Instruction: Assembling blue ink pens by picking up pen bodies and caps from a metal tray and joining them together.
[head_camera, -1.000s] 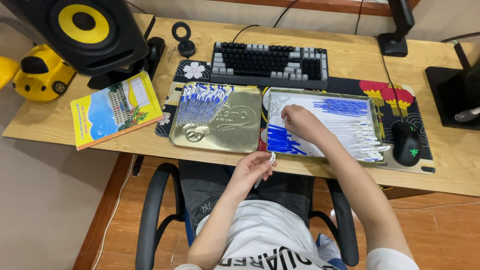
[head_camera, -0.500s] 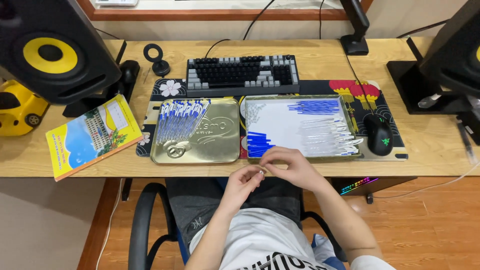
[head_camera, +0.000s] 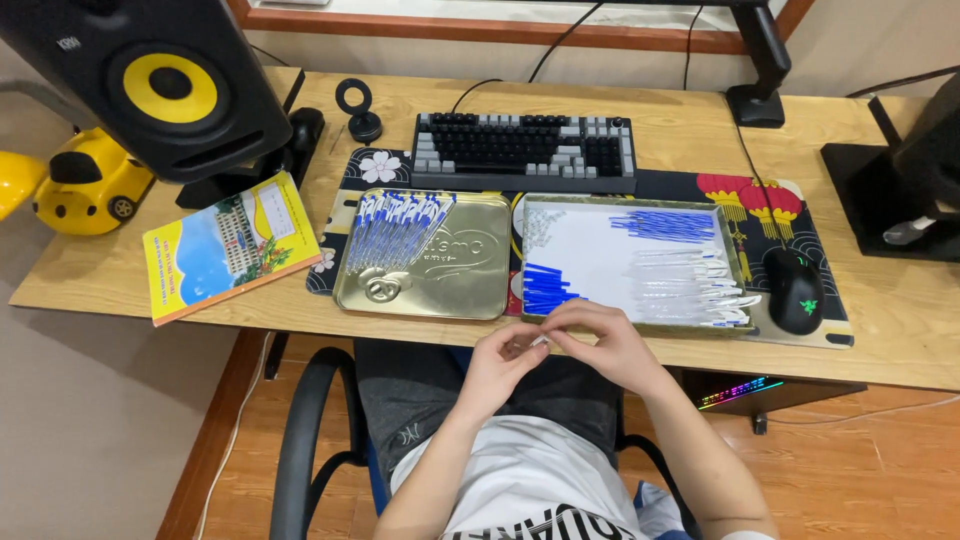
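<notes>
My left hand (head_camera: 503, 362) and my right hand (head_camera: 603, 335) meet just in front of the desk's near edge, above my lap. Together their fingertips pinch a small pale pen part (head_camera: 539, 342); its exact shape is too small to tell. Right behind my hands lies a shallow tin tray (head_camera: 735, 232) lined white. It holds a pile of blue caps (head_camera: 545, 287), several clear pen barrels (head_camera: 690, 285) and thin blue refills (head_camera: 668, 224). To its left a gold tin lid (head_camera: 470, 280) carries a row of blue-and-white pens (head_camera: 393, 228).
Behind the tins are a dark keyboard (head_camera: 523, 150) and a patterned desk mat (head_camera: 760, 195). A black mouse (head_camera: 796, 288) sits at the right. At the left are a colourful booklet (head_camera: 230, 245), a black speaker (head_camera: 160, 85) and a yellow toy car (head_camera: 90, 185). My chair's armrest (head_camera: 300, 440) is below.
My right hand left the white-lined tray and came back to the desk's edge. It now meets my left hand, and both pinch the small part. The view shifted slightly.
</notes>
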